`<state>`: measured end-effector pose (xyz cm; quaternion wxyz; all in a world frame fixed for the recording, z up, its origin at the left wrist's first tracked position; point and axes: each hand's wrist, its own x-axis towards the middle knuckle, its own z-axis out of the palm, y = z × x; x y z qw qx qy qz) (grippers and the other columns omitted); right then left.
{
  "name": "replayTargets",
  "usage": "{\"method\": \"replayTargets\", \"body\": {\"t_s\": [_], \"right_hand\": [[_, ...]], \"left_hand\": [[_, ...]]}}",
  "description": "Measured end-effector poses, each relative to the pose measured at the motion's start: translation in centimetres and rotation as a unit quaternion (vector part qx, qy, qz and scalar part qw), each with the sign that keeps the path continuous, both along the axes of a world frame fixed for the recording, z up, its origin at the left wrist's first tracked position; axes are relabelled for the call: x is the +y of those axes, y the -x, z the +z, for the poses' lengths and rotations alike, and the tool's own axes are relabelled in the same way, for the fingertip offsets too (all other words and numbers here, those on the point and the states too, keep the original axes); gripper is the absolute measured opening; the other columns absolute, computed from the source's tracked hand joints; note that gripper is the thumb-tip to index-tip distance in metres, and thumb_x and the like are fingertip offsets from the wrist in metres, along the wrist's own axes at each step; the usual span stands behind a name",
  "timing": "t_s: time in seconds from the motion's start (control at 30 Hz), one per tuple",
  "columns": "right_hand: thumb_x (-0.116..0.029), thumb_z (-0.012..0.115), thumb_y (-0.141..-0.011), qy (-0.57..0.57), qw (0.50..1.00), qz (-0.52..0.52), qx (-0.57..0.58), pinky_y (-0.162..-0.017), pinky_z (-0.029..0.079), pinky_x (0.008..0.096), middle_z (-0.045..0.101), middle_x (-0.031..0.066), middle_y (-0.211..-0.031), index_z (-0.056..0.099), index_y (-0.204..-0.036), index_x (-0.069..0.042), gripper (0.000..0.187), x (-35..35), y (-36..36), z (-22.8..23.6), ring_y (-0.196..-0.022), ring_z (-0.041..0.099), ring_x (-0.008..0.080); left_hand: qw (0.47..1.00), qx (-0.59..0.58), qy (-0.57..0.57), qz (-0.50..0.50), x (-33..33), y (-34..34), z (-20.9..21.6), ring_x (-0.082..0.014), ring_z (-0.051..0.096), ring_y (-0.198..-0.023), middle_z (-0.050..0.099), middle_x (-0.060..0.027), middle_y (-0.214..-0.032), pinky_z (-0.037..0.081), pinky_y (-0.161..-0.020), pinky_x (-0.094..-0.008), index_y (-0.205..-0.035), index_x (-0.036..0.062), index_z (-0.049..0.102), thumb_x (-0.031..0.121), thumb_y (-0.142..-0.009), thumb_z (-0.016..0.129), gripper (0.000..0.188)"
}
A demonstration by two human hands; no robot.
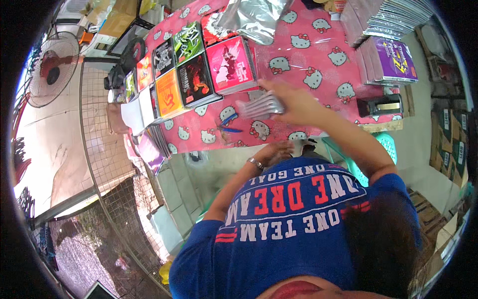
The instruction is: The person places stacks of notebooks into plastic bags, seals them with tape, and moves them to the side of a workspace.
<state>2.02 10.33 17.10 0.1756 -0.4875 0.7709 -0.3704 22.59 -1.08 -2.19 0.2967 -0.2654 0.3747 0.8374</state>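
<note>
My right hand (294, 103) reaches over the table's near side, its fingers closed round a blurred silvery-grey bundle with ridged layers (263, 105). Just beyond it lies a pink spiral notebook (231, 62) on a stack. Beside that are a black notebook (195, 79), an orange one (170, 94) and a green one (188, 43), laid out in rows. Two blue pens (230, 130) rest on the cloth left of the bundle. My left hand (276, 153) is low by my body at the table's near edge; its fingers are partly hidden.
A pink cartoon-cat cloth (303, 65) covers the table. Clear plastic (256, 20) lies at the back. At the right stand purple notebooks in a stack (396, 60) and a black tray-like holder (381, 105). A green stool (386, 144) sits below; a fan (52, 70) is at left.
</note>
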Motion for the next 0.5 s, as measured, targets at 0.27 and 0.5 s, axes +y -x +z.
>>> {"method": "replayTargets", "body": {"t_s": [0.27, 0.5], "right_hand": [[-0.014, 0.078, -0.063, 0.005, 0.99, -0.107, -0.089, -0.093, 0.043, 0.0396, 0.053, 0.0195, -0.12, 0.035, -0.134, -0.006, 0.083, 8.9, -0.4, -7.1, -0.111, 0.054, 0.0345], [-0.018, 0.068, -0.081, 0.072, 0.962, -0.225, -0.135, -0.084, 0.047, 0.0312, 0.061, 0.0183, -0.111, 0.053, -0.119, 0.001, 0.045, 8.6, -0.3, -1.1, -0.101, 0.06, 0.0253]], "left_hand": [[0.909, 0.243, 0.338, 0.002, -4.7, 7.5, 13.0, -0.0178, 0.056, -0.101, 0.058, -0.0087, -0.108, 0.044, -0.092, -0.0309, -0.129, 0.004, 0.041, 0.002, -0.074, 0.068, 0.061], [0.757, 0.347, 0.554, 0.007, -3.8, 10.5, 15.5, -0.02, 0.051, -0.11, 0.053, -0.0102, -0.119, 0.041, -0.096, -0.0336, -0.123, 0.0023, 0.051, 0.007, -0.084, 0.06, 0.04]]}}
